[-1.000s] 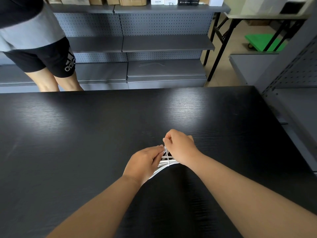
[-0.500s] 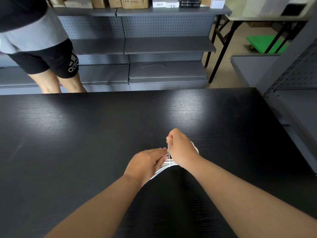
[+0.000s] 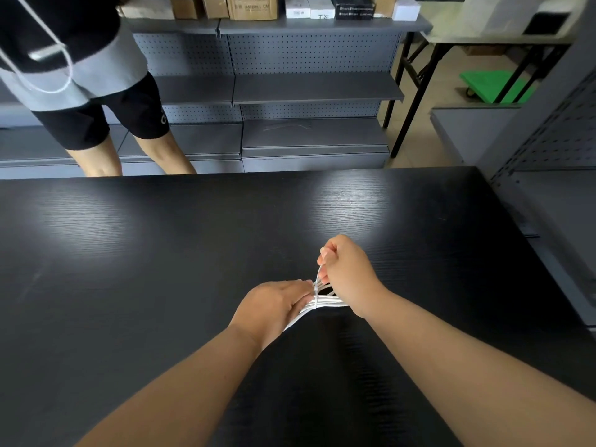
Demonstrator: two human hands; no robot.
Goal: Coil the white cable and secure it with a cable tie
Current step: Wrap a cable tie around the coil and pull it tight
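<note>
Left hand [image 3: 274,304] grips the coiled white cable [image 3: 325,303] above the black table [image 3: 161,253]; right hand [image 3: 346,272] pinches the cable tie [image 3: 317,285] tail upward; most of the coil is hidden beneath both hands

Hands: we count two, the left hand [image 3: 274,304] and the right hand [image 3: 346,272], both near 5 o'clock.
Cables: we count two, one white cable [image 3: 332,303] bundled at 5 o'clock and one white cord [image 3: 70,71] at 11 o'clock.
Ties: we count one cable tie [image 3: 317,285], at 5 o'clock.
Tables: we count one black table [image 3: 161,253].
People: we count one other person [image 3: 80,101], at 11 o'clock.
Boxes: we count at least eight boxes [image 3: 253,6] at 12 o'clock; the picture's edge cuts the row.
Carts: we count one green cart [image 3: 493,87], at 2 o'clock.
</note>
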